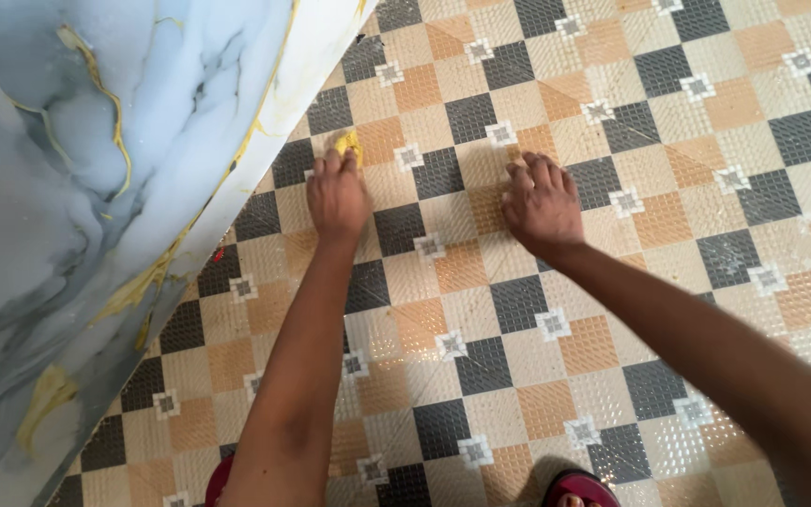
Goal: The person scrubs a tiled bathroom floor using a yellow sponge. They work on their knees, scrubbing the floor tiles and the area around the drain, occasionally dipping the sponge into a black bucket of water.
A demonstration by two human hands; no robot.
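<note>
We seem to be in a home: patterned floor tiles point(518, 300) in black, orange and cream meet a marble-look wall point(68, 188).

Our bare left arm reaches straight forward and down, elbow nearly locked, and our left hand point(337, 195) lies back-up with its fingers curled together and pinched shut at the tips. Our bare right arm comes in from the lower right at a slant, its wrist bent slightly, and our right hand point(543, 203) presses down palm-first, empty, fingers spread a little and bent at the knuckles.
</note>
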